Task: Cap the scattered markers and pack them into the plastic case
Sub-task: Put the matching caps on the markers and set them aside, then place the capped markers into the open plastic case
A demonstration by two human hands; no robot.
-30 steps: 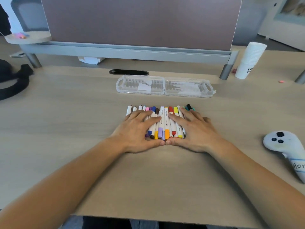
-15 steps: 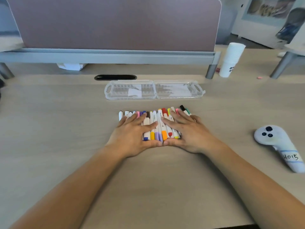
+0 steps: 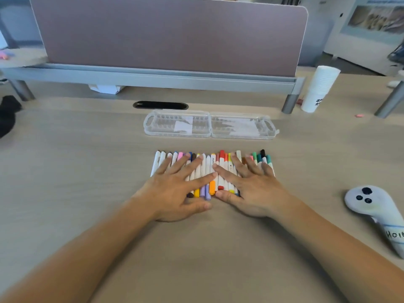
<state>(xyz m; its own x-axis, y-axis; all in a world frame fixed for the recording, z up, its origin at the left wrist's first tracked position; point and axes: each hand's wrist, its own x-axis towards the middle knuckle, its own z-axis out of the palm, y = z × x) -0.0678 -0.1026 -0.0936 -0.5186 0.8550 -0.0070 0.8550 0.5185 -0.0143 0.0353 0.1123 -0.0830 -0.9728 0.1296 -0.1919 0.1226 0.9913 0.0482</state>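
Several white markers with coloured caps (image 3: 208, 169) lie side by side in a row on the wooden desk (image 3: 72, 184). My left hand (image 3: 175, 189) lies flat on the left half of the row, fingers spread and straight. My right hand (image 3: 251, 189) lies flat on the right half in the same way. Both thumbs reach along the near ends of the markers. Beyond the row, the clear plastic case (image 3: 209, 125) lies open, both halves flat on the desk, with a scrap of white paper inside.
A white game controller (image 3: 371, 211) lies at the right. A stack of white paper cups (image 3: 319, 88) stands at the back right. A mauve divider panel (image 3: 166, 33) on a grey rail closes off the back. A black cable slot (image 3: 160, 105) sits behind the case.
Both hands have slid apart sideways, spreading the bunched markers into a wider row. The head camera has shifted a little.
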